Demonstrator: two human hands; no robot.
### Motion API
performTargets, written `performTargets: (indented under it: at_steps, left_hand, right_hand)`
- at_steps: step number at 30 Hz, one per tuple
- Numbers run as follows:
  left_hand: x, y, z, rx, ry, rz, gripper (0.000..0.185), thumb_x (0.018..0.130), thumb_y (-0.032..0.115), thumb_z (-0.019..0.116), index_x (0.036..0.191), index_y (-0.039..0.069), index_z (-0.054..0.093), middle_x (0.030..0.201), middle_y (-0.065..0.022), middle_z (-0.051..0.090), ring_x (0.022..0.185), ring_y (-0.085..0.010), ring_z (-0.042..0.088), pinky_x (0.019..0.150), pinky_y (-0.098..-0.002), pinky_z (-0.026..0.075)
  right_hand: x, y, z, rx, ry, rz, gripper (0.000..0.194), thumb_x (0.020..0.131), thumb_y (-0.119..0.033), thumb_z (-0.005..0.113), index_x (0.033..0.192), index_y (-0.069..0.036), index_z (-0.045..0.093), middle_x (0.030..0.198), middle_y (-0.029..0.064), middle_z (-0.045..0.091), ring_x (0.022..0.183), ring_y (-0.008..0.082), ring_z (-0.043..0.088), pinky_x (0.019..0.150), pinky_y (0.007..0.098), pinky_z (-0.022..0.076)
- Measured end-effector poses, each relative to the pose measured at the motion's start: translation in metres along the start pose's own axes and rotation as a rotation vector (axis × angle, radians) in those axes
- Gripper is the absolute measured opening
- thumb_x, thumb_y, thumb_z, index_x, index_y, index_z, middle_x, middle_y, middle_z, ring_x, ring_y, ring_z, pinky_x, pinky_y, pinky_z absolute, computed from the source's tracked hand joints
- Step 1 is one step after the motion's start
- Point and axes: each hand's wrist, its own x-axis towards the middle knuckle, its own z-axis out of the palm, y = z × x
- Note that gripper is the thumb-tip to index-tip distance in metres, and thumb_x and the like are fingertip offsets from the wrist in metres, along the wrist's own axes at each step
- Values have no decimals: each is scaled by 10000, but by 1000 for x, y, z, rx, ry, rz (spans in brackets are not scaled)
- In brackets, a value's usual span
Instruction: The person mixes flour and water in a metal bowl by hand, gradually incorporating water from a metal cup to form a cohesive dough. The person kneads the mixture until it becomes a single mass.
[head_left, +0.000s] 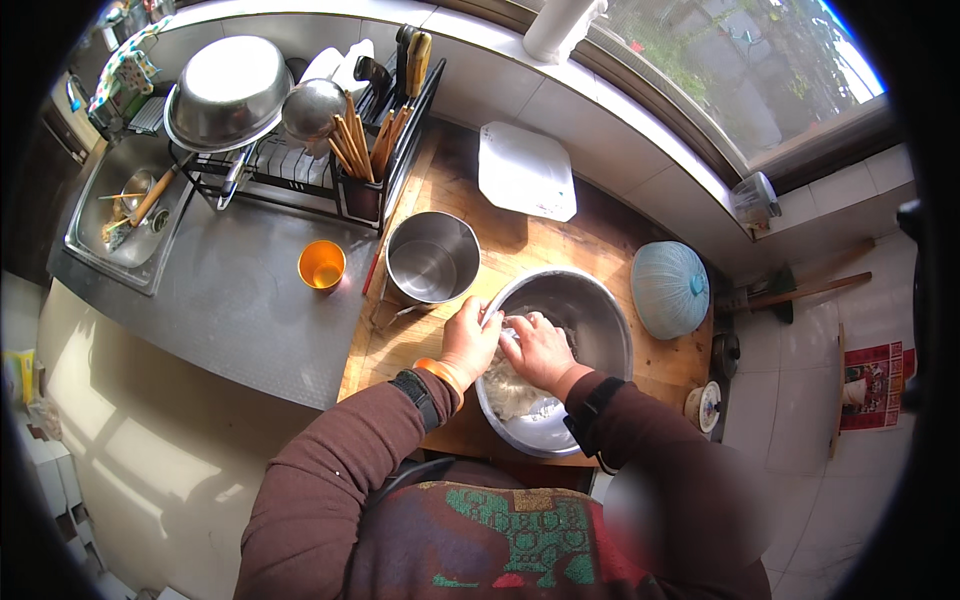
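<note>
A large metal basin (607, 322) stands on the wooden worktop, with a pale, dough-like mass (514, 394) inside it. My left hand (469, 341) is at the basin's left rim, thumb and fingers on the edge. Just to its right, my right hand (541, 351) reaches into the basin over the pale mass, its fingers bent. Something whitish and shiny shows between the two hands; what it is cannot be told. The fingertips of the right hand are partly hidden.
Left of the basin stand a metal pot (433, 259) and an orange cup (322, 265). A white tray (526, 172) lies behind; a blue mesh cover (670, 291) is at the right. A dish rack (281, 180) holds chopsticks (352, 146) and knives (416, 64) beside the sink (161, 274).
</note>
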Motion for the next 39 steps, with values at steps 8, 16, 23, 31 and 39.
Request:
performTargets:
  at_steps: [8,16,23,31,39]
  left_hand:
    - [-5,2,-1,-113,-5,-64,178,876,166,656,950,30,567,800,-153,669,722,-269,666,663,-362,517]
    - [-4,1,-6,-33,-83,-83,119,931,95,598,1010,8,578,916,-47,673,815,-94,624,730,-252,505]
    - [8,-2,-7,-25,-145,-122,159,933,149,628,982,-1,608,840,-34,666,760,-72,597,684,-236,491]
    - [15,-6,-4,-17,-136,-133,156,903,82,651,1019,-19,624,847,-5,656,731,-45,569,661,-213,477]
    - [10,8,2,-180,-96,-131,129,881,82,689,961,-11,650,758,50,617,648,1,502,572,-159,399]
  right_hand:
    - [2,8,52,-42,88,-380,381,806,-274,650,1113,-63,568,1024,149,600,904,319,603,768,430,479]
    - [46,37,49,241,52,-513,322,811,-298,668,1058,-101,603,845,164,593,722,354,621,640,450,514]
    - [51,26,-20,-147,-201,-1274,162,747,-284,624,843,-172,557,975,66,578,975,248,588,832,402,481]
    - [44,77,-14,-292,-208,-446,182,758,-258,657,925,-191,630,977,43,590,978,282,595,811,417,501]
    - [-65,68,23,285,-252,477,786,644,-367,789,1284,-71,444,1240,259,474,1155,403,513,980,423,438]
